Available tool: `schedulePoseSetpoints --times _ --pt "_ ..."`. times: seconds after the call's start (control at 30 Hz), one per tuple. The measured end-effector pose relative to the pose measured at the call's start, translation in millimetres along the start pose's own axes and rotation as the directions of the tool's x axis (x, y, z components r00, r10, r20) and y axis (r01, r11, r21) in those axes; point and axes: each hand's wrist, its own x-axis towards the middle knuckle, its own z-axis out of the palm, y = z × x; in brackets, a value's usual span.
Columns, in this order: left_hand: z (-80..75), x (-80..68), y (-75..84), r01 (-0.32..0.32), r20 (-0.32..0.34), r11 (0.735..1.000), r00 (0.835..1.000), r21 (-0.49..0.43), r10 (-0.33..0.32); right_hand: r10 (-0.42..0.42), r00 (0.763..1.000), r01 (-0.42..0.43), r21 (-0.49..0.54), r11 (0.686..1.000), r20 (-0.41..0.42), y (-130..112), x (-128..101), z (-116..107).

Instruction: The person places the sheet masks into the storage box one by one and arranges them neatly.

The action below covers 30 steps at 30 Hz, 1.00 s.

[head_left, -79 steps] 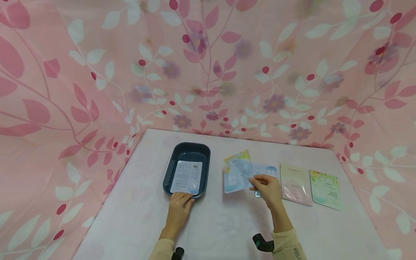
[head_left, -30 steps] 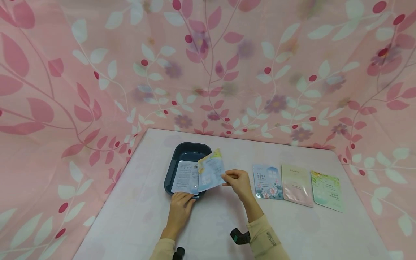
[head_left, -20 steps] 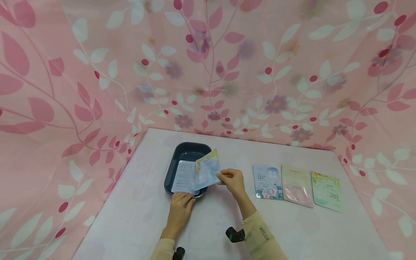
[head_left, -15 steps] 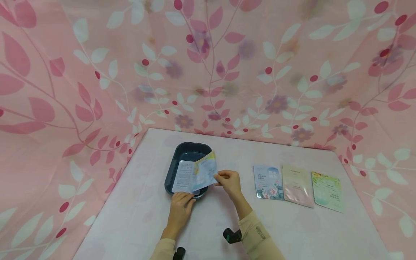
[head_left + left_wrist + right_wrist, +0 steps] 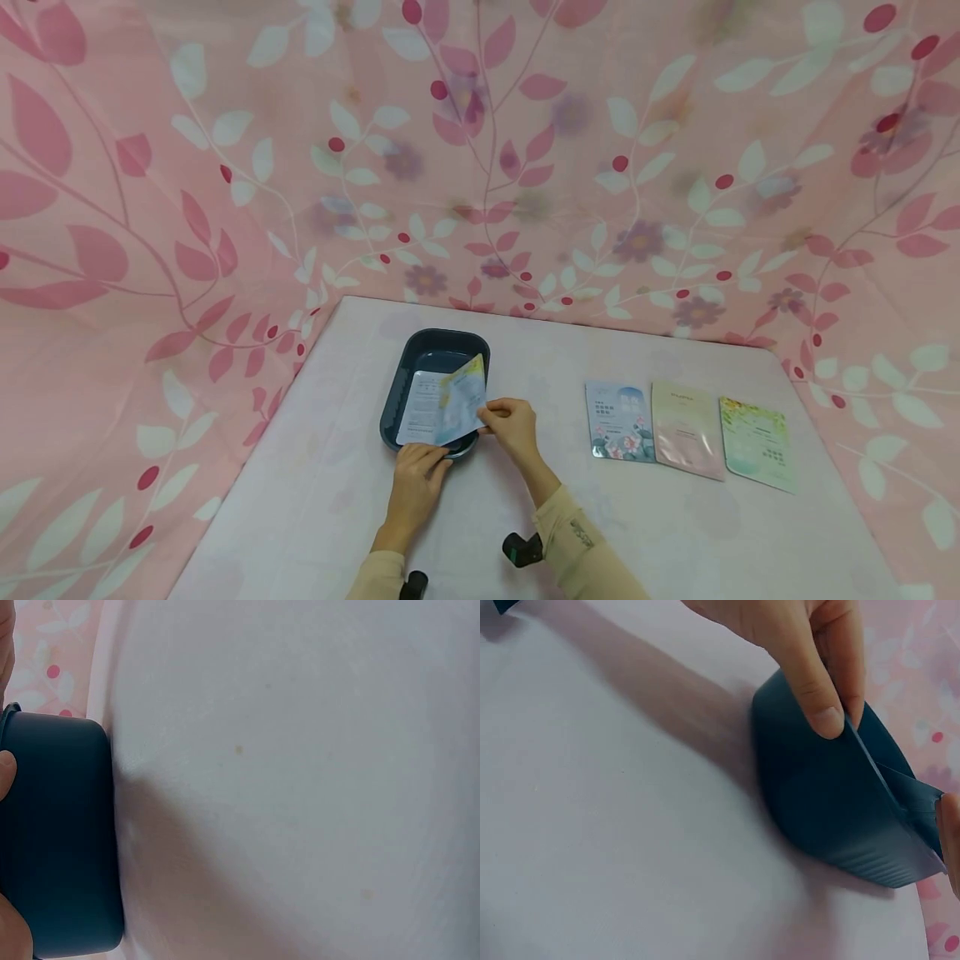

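In the head view my left hand (image 5: 415,483) holds the near rim of a dark blue rectangular tray (image 5: 442,360); the right wrist view shows the left thumb (image 5: 826,722) on the tray's outer wall. My right hand (image 5: 513,429) pinches the lower right corner of a light blue sheet mask packet (image 5: 463,404) with a yellow floral top. This packet slants over the tray's right half, partly covering another packet (image 5: 417,408) lying text side up inside. Fingertips (image 5: 951,832) of the right hand show at the right wrist view's edge. Left wrist view: tray wall (image 5: 60,832) and partial fingers.
Right of the tray, three packets lie in a row on the white cloth-covered table (image 5: 300,500): a blue floral one (image 5: 618,421), a beige-pink one (image 5: 686,429) and a green one (image 5: 757,443). A pink floral curtain (image 5: 480,167) surrounds the table.
My right hand has carried the light blue packet leftward from beside the row of packets to over the tray, lowering it toward the other packet. The left hand stays on the rim.
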Motion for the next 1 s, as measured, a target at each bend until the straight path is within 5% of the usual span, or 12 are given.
schedulePoseSetpoints --times 0.3,0.77,1.0 --pt "-0.2 0.0 -0.3 -0.009 -0.008 1.000 1.000 0.000 0.009 -0.039 0.999 0.042 -0.156 0.987 0.020 -0.3 -0.9 7.5" --pt "-0.1 1.0 -1.5 -0.021 -0.011 1.000 1.000 0.000 0.021 -0.122 0.984 0.162 -0.368 0.916 0.130 -3.3 1.8 15.6" --pt "-0.3 0.6 -0.2 -0.007 -0.004 1.000 1.000 -0.013 0.007 -0.199 0.971 0.239 -0.503 0.831 0.133 -2.9 2.2 20.7"
